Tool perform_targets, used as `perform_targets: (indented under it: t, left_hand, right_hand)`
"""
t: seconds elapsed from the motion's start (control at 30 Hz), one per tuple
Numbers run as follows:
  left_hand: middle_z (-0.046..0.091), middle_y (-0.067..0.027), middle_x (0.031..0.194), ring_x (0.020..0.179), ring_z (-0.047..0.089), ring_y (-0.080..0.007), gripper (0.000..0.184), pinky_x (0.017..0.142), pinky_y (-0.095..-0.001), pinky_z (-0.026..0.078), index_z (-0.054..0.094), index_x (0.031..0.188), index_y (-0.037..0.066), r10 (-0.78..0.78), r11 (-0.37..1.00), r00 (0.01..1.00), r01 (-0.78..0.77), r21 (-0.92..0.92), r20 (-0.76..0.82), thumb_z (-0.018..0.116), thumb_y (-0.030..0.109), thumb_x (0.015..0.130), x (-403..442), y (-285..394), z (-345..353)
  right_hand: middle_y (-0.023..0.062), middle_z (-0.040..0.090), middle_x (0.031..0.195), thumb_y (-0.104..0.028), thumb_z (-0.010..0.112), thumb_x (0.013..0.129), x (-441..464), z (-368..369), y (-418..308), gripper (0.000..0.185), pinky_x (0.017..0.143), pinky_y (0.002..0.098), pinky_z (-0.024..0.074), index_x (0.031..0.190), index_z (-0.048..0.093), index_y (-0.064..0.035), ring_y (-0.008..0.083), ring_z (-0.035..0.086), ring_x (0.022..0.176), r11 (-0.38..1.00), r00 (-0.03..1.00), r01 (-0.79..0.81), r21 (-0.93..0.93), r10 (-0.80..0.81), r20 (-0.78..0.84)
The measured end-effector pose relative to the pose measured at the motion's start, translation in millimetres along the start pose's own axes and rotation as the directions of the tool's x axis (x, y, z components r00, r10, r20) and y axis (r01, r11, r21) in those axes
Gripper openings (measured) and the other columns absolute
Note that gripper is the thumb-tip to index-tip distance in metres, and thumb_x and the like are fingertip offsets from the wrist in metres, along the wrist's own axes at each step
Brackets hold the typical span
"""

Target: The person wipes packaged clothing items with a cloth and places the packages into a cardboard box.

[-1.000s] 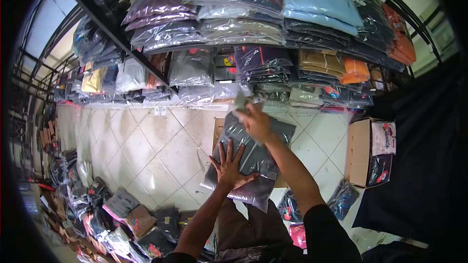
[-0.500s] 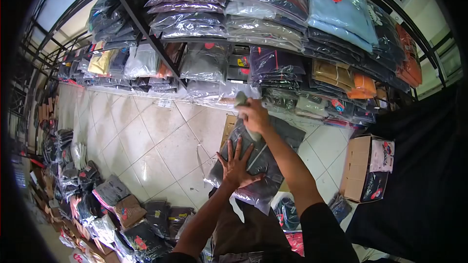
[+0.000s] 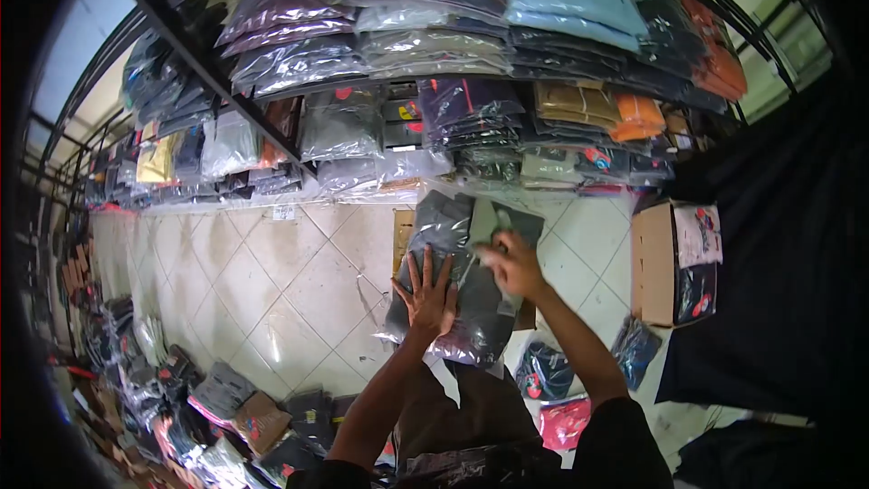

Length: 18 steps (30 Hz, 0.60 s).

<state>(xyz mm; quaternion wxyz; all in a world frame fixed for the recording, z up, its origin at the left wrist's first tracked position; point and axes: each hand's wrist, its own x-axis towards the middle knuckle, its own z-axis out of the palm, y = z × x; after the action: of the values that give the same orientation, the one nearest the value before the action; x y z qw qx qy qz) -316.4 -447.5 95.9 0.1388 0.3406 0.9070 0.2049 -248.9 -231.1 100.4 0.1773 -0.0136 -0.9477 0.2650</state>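
Observation:
A dark grey folded garment in a clear plastic bag (image 3: 471, 308) lies in front of me, over a piece of cardboard (image 3: 404, 234). My left hand (image 3: 425, 299) presses flat on its left side with fingers spread. Over the upper right of the bag, my right hand (image 3: 511, 264) is closed around a pale grey-green piece (image 3: 486, 220) that looks like cloth. Motion blurs that hand, and its fingers partly hide what it grips.
Shelves hold stacks of bagged garments (image 3: 425, 50) ahead. An open cardboard box (image 3: 654, 263) stands at right beside a black cloth (image 3: 751, 290). More bagged clothes (image 3: 226, 389) cover the tiled floor (image 3: 272, 281) at lower left; a red packet (image 3: 564, 424) lies near my legs.
My right hand has moved down and to the right across the bag with the pale piece. My left hand stays flat on the bag, fingers now closer together. The camera view has shifted.

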Motion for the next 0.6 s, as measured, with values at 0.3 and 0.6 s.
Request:
perform_targets:
  t: [0.3, 0.6]
  left_hand:
    - [0.007, -0.0129, 0.161, 0.146, -0.001, -0.0441, 0.057, 0.101, -0.0781, 0.005, 0.033, 0.15, 0.026, -0.006, 1.0, 1.0, 0.006, -0.002, 0.021, 0.042, 0.037, 0.095, 1, -4, 6]
    - [0.019, -0.0185, 0.157, 0.143, 0.02, -0.0439, 0.054, 0.113, -0.0548, 0.021, 0.039, 0.146, 0.016, 0.299, 0.917, 0.946, -0.321, -0.238, -0.125, 0.05, 0.026, 0.095, 0, -60, 4]
  right_hand:
    - [0.0137, 0.052, 0.105, -0.009, 0.064, 0.078, -34, 34, -92, 0.044, 0.076, 0.0446, 0.0504, 0.121, 0.062, -0.0161, 0.034, 0.055, 0.096, 0.906, 0.905, -0.417, -0.076, 0.406, -0.125]
    - [0.0079, 0.052, 0.103, -0.009, 0.067, 0.076, -142, 8, -180, 0.053, 0.064, 0.0389, 0.0549, 0.125, 0.061, -0.0266, 0.0289, 0.057, 0.093, 0.894, 0.901, -0.428, -0.134, 0.434, 0.021]
